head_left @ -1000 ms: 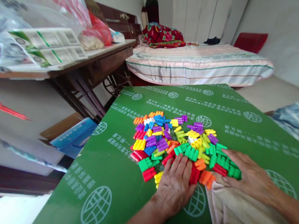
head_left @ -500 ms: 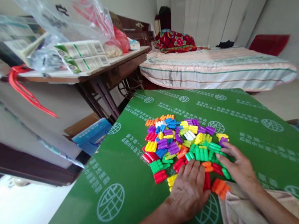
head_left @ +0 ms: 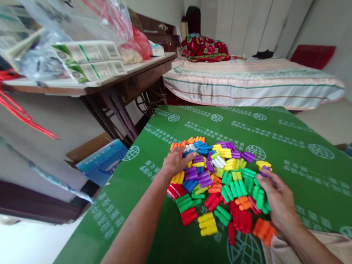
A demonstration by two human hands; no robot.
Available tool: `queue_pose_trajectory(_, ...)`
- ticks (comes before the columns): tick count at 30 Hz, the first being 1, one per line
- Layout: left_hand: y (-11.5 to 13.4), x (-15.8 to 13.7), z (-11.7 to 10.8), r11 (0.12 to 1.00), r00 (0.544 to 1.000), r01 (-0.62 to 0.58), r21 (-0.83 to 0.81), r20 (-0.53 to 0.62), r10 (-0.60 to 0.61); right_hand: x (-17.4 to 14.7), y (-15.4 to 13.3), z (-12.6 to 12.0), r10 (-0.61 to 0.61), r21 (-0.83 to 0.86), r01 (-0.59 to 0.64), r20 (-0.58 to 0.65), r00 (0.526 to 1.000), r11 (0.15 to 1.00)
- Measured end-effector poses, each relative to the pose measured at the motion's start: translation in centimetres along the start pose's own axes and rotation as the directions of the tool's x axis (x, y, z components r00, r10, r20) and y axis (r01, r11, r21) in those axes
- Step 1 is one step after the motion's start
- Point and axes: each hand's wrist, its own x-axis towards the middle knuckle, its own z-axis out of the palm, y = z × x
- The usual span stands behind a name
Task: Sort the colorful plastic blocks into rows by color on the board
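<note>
A loose pile of plastic building pieces in many colours, shaped like joined rounded tubes, lies on the green table top (head_left: 144, 232). My left hand (head_left: 178, 163) rests over the far left of the pile, palm down with fingers apart, near white pieces (head_left: 189, 148) and orange pieces (head_left: 196, 139); it hides some pieces beneath it. At the right edge my right hand (head_left: 280, 198) is loosely curved and open, beside green pieces (head_left: 257, 192) and touching or close to a purple piece (head_left: 265, 171). Orange pieces (head_left: 263, 231) lie by its wrist. Red pieces (head_left: 241, 219) and yellow pieces (head_left: 208, 224) lie nearest me.
A beige cloth (head_left: 323, 244) lies under my right forearm. To the left stands a sewing-machine table (head_left: 97, 85) with white-green boxes (head_left: 90, 59) and plastic bags. A blue box (head_left: 101, 162) sits below it. A bed (head_left: 253, 77) is beyond the table.
My left hand has moved from the near side of the pile to its far left, uncovering red, green and yellow pieces. My right hand has shifted slightly.
</note>
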Motion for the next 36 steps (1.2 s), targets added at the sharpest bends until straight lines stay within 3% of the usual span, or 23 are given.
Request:
queue_pose_trajectory(5,0.6,-0.4,1.0,0.993,0.993,-0.089,-0.083,0.069,0.095,0.1,-0.4,1.7,0.084,0.032,-0.083,-0.021,0.996,0.996)
queue_pose_trajectory(17,1.0,-2.1,0.6,0.964,0.971,-0.192,-0.185,0.107,0.214,1.1,-1.6,8.5,0.202,0.224,-0.222,0.107,0.973,0.949)
queue_pose_trajectory(23,1.2,-2.6,0.7,0.957,0.967,-0.206,-0.206,0.109,0.231,2.4,-2.3,13.3,0.019,0.298,-0.056,0.126,0.992,0.953)
queue_pose_trajectory(32,1.8,-3.1,0.4,0.960,0.966,-0.225,-0.167,0.087,0.242,3.4,-3.4,18.7,0.004,0.087,-0.028,0.263,0.965,0.996)
queue_pose_trajectory(36,2.2,-3.3,0.2,0.963,0.966,-0.244,-0.117,0.063,0.252,4.1,-2.9,21.0,-0.022,0.035,0.010,0.367,0.930,0.999)
